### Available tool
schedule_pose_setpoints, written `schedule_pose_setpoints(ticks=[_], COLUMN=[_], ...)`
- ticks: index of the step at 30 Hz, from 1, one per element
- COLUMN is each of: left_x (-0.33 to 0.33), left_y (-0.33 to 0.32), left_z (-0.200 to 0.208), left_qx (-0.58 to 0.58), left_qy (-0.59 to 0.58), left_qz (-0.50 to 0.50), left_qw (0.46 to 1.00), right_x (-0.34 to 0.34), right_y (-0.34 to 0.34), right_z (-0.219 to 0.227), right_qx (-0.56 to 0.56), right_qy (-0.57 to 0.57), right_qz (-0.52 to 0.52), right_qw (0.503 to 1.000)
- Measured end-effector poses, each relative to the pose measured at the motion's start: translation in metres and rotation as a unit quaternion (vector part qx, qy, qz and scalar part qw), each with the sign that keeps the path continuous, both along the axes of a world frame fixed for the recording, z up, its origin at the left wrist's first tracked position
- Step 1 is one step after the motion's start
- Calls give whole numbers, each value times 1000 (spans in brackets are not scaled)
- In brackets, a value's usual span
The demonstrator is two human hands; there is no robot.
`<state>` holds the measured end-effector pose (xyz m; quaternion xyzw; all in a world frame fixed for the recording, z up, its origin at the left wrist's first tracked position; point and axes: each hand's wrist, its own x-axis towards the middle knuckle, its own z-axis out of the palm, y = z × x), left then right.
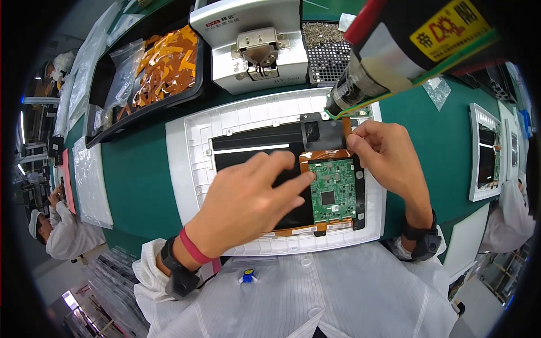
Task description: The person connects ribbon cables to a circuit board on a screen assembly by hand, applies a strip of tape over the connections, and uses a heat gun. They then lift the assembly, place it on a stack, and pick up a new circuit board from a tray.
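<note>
A white frame panel [201,186] lies flat in front of me, with a dark display back and a green circuit board [333,194] set inside it. My left hand [248,197] hovers over the board's left edge, fingers spread, holding nothing I can see. At the board's upper right, my right hand [389,155] pinches with thumb and forefinger at an orange flex cable [346,128]; the fingertips partly hide the grip. A second orange flex strip [326,154] runs along the board's top edge, below a black plate [325,134]. An electric screwdriver [360,84] hangs with its tip just above that plate.
A black tray [152,115] of orange flex pieces stands at the far left. Behind the panel is a white screw feeder [251,45], beside a perforated tray [327,65] of small screws. Another white frame [484,152] lies to the right. Other people [70,234] work at the sides.
</note>
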<state>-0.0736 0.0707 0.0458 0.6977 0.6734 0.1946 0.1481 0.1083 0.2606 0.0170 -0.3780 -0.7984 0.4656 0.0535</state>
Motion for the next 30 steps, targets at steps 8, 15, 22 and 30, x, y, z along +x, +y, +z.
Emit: schedule_pose_setpoints(ticks=[8, 15, 22, 30], left_x=[4, -14, -11, -8], left_y=[-2, -1, -4, -7], left_z=[-7, 1, -6, -20], left_qx=[-29, -16, -12, -27], left_qy=[88, 20, -21, 12], left_qz=[-73, -19, -17, -66], left_qw=[993, 999, 1000, 997], right_x=[-7, -6, -2, -3], right_y=[-5, -5, -2, -9], right_z=[14, 14, 2, 5], right_qx=[67, 47, 1, -19], right_qy=[-59, -71, -24, -12], right_qz=[23, -13, -45, -95], right_qw=[996, 996, 999, 995])
